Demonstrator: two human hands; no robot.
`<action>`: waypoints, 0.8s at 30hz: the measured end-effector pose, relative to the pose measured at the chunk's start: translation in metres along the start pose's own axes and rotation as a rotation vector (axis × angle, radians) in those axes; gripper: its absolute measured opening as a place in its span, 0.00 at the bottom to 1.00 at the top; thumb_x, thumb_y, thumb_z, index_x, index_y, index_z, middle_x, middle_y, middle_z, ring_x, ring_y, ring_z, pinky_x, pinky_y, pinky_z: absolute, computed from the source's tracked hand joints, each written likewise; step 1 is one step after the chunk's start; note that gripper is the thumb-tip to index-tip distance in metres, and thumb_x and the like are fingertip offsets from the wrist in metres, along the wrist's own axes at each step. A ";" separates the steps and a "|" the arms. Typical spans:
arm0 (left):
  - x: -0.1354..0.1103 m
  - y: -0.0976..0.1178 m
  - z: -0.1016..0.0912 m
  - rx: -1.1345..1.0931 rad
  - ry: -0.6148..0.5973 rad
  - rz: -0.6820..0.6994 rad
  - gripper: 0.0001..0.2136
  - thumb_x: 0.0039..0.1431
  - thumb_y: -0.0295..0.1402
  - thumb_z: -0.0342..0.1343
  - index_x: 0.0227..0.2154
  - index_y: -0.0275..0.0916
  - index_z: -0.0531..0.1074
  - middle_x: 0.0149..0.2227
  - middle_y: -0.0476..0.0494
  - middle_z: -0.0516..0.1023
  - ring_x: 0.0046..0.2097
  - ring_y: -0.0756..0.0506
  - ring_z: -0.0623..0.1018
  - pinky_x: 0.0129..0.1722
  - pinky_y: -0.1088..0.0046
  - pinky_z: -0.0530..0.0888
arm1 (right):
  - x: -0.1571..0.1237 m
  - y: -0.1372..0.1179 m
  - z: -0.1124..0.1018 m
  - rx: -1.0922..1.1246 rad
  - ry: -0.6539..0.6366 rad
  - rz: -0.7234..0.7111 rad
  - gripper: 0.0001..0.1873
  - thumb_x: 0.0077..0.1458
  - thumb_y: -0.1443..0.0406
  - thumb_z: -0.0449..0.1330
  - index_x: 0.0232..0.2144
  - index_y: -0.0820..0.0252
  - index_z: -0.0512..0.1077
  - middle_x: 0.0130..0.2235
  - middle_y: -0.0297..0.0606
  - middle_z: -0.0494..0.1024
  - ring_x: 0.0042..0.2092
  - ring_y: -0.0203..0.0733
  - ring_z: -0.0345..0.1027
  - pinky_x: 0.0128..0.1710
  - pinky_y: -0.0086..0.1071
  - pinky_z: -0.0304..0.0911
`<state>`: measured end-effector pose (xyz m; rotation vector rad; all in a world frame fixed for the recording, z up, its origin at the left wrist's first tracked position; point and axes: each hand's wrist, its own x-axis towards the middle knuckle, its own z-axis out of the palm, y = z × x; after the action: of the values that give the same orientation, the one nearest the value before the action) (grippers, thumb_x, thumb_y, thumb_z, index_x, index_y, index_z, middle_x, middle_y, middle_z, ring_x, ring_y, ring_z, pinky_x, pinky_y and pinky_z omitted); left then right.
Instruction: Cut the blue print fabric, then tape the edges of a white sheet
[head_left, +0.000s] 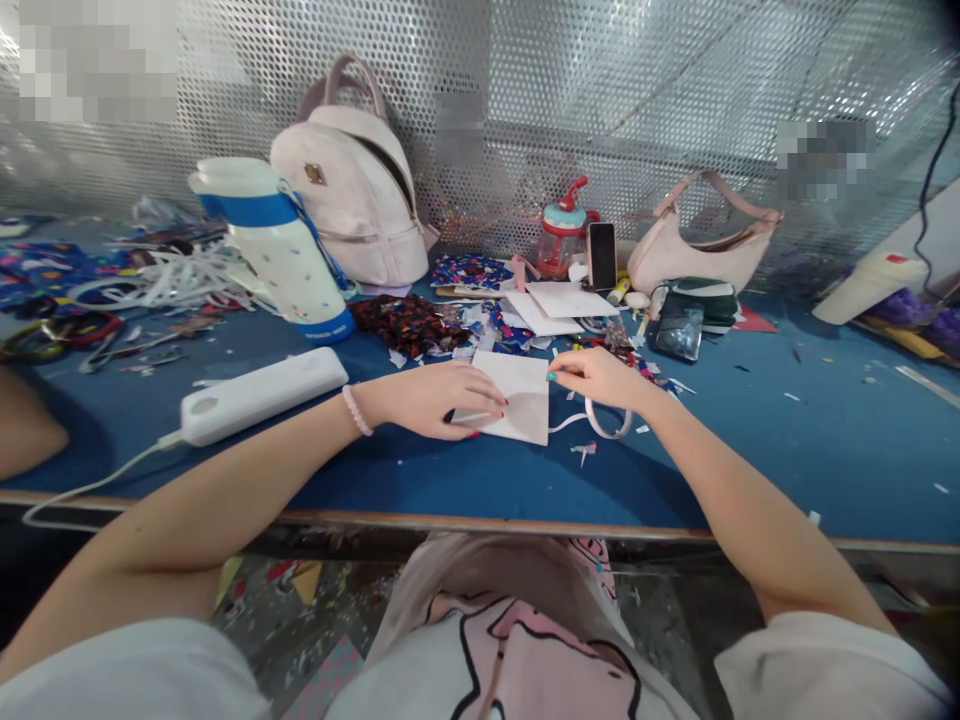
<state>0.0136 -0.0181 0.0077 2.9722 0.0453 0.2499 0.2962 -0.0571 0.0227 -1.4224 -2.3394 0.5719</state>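
My left hand (pixel 442 395) lies with its fingers stretched out over the left part of a white sheet of paper or card (pixel 517 395), flat on the blue table. At the sheet's upper right edge, my right hand (pixel 592 375) has thumb and forefinger pinched together. Whatever sits between those fingertips is too small to make out. Just below the right wrist is a loop of narrow white strip (pixel 611 425), with a tail running to the sheet's right edge. Something red shows by the left thumb.
Beyond my hands are more white sheets (pixel 559 305), dark speckled scraps (pixel 412 325) and a phone (pixel 602 256). A white power bank-like device (pixel 262 395) with a cable and a tall bottle (pixel 277 245) stand left. Behind are a backpack (pixel 360 190) and handbag (pixel 697 240). Someone's arm (pixel 26 425) enters left.
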 end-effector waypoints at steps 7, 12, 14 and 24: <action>-0.001 -0.002 0.000 0.008 0.025 0.002 0.14 0.62 0.33 0.52 0.50 0.40 0.72 0.53 0.39 0.75 0.53 0.42 0.73 0.57 0.65 0.65 | 0.002 0.017 -0.006 -0.124 -0.117 -0.107 0.09 0.50 0.69 0.59 0.35 0.58 0.76 0.33 0.37 0.77 0.33 0.39 0.68 0.34 0.32 0.60; -0.003 -0.002 0.000 -0.005 0.036 -0.003 0.14 0.61 0.31 0.52 0.48 0.38 0.72 0.53 0.39 0.75 0.54 0.41 0.73 0.57 0.66 0.65 | 0.006 0.038 -0.010 -0.377 0.210 0.167 0.06 0.54 0.66 0.57 0.34 0.61 0.73 0.36 0.43 0.76 0.36 0.44 0.69 0.36 0.35 0.60; -0.002 -0.001 0.000 -0.019 0.048 -0.007 0.13 0.60 0.31 0.53 0.47 0.38 0.72 0.52 0.38 0.75 0.53 0.41 0.73 0.56 0.66 0.65 | 0.006 0.048 -0.011 -0.447 0.225 0.288 0.06 0.55 0.64 0.57 0.35 0.61 0.71 0.35 0.44 0.76 0.35 0.45 0.68 0.33 0.34 0.59; 0.001 0.000 0.002 -0.002 0.041 -0.019 0.11 0.62 0.33 0.51 0.45 0.37 0.72 0.50 0.37 0.75 0.51 0.41 0.73 0.53 0.65 0.67 | 0.001 0.068 -0.035 -0.450 0.114 0.453 0.04 0.51 0.65 0.59 0.30 0.59 0.70 0.31 0.40 0.77 0.32 0.42 0.69 0.30 0.32 0.60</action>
<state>0.0144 -0.0187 0.0061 2.9630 0.0777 0.3077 0.3639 -0.0221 0.0187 -2.1505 -2.1411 0.0569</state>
